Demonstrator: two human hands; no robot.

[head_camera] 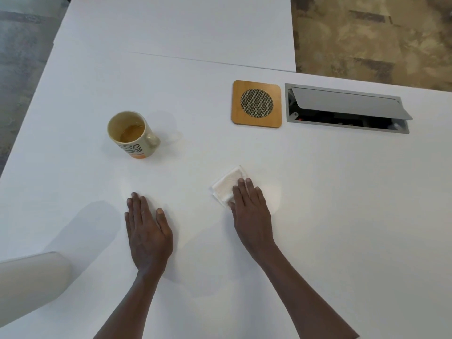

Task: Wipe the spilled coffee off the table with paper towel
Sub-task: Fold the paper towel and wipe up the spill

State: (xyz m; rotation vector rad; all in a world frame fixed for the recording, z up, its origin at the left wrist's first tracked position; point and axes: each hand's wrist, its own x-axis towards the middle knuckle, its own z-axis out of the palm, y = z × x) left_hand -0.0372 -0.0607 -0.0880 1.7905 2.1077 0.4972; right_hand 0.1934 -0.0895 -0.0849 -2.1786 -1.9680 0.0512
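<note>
The wiping looks under way: the right hand [249, 206] presses flat, fingers straight and grip released, on the folded paper towel [227, 185] right of the mug [132, 134], the left hand [146, 231] resting open on the worktop [342, 216], and since no coffee stain shows, the next sweep probably needs only steady pressure.

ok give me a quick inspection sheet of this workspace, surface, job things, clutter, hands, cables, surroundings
surface: white table; no coffee stain plainly visible, only faint sheen near the towel
job's things: folded white paper towel flat on the table, partly under the right hand's fingers
clutter: mug upright with some brown liquid left, far left of the towel; wooden coaster beside an open metal cable hatch
hands: left hand flat on the table, holding nothing; right hand pressing the towel with straight fingers
cables: nothing seen on the table; the hatch's inside is too dark to tell
surroundings: patterned carpet beyond the table; a pale rounded object at the lower left
</note>
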